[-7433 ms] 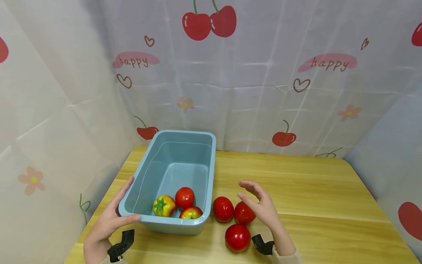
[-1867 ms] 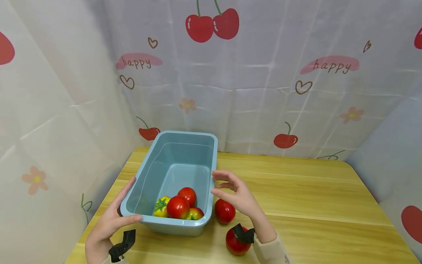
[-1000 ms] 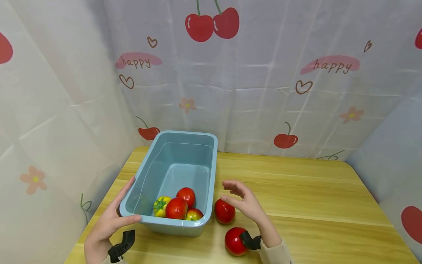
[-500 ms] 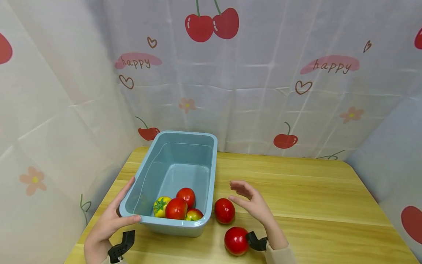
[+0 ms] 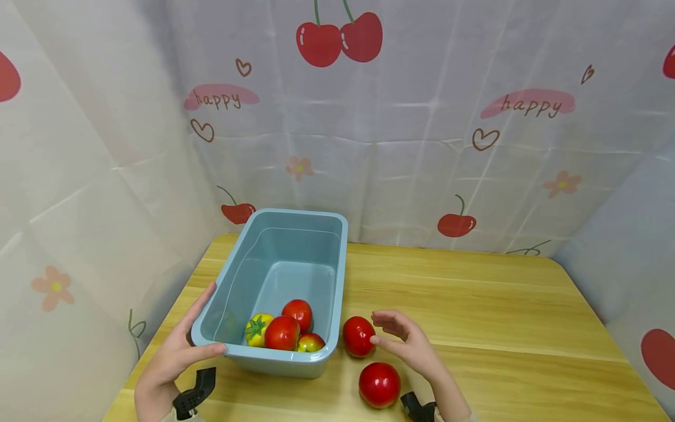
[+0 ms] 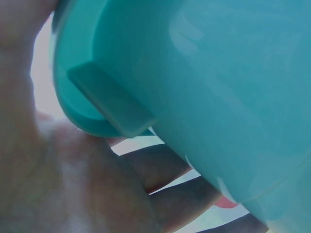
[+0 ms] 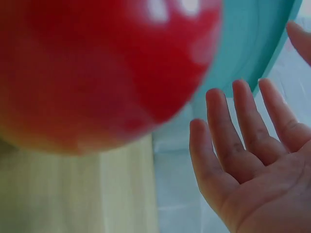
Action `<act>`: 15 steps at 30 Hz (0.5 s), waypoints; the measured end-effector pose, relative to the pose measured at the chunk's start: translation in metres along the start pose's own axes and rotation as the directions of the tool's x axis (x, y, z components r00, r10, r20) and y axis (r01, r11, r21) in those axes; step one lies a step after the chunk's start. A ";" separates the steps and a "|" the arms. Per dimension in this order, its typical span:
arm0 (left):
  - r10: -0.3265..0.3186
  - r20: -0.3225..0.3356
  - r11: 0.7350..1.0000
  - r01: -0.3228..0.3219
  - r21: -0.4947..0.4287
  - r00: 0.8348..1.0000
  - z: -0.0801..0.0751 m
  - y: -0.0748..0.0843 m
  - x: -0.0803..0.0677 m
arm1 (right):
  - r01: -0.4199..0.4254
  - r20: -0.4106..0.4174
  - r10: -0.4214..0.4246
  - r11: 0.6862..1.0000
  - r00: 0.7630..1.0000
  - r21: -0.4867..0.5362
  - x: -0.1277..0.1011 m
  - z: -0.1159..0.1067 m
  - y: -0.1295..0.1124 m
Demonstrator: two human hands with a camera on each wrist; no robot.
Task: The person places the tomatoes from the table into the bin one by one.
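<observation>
Since half a second ago, the right hand (image 5: 411, 346) has dropped nearer the table (image 5: 506, 310), bringing its fingertips beside the far tomato (image 5: 358, 337). Its fingers are slack, gently bent and grasping nothing, probably spread that way to fit a round side (whether the thumb already touches, I can't tell). That tomato rests on the table just beside the bin (image 5: 297, 239), which would keep any carry short; the near tomato (image 5: 379, 385) sits closer to the person, apart from it.

Meanwhile the left hand (image 5: 171, 360) grips the bin's near-left corner, thumb over the rim and fingers along the outer wall, presumably to stop it sliding. Inside, two red tomatoes (image 5: 282, 334) and two yellowish ones (image 5: 256, 330) huddle at the near end, perhaps because that end is easiest to reach; the far end's floor lies bare.
</observation>
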State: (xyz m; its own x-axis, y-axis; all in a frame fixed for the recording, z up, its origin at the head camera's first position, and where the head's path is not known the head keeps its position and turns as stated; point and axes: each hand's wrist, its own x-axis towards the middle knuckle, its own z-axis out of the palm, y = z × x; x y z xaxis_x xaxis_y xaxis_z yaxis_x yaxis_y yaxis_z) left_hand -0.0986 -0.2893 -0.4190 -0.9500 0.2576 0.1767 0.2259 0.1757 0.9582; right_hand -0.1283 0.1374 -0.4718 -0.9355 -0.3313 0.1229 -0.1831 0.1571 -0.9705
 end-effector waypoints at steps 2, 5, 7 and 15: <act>0.000 0.004 1.000 0.000 -0.007 1.000 0.000 0.000 0.000 | 0.002 0.024 -0.002 1.000 1.000 0.006 -0.003 0.001 0.003; -0.001 0.009 1.000 0.001 -0.017 1.000 0.000 0.000 0.001 | 0.012 0.061 -0.013 1.000 0.998 0.005 -0.008 0.001 0.008; 0.000 0.013 1.000 0.000 -0.022 1.000 0.000 0.000 0.001 | 0.009 0.086 -0.008 1.000 0.996 -0.002 -0.010 0.001 0.010; 0.008 0.010 1.000 -0.008 -0.022 1.000 0.000 -0.002 0.000 | -0.020 0.185 0.023 1.000 0.982 -0.020 -0.015 0.001 0.014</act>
State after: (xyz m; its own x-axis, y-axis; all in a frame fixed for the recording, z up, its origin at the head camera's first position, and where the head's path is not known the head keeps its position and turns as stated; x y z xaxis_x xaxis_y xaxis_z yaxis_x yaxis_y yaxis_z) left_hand -0.0991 -0.2900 -0.4204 -0.9457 0.2689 0.1824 0.2289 0.1528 0.9614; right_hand -0.1165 0.1442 -0.4878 -0.8672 -0.4944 0.0600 -0.1709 0.1822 -0.9683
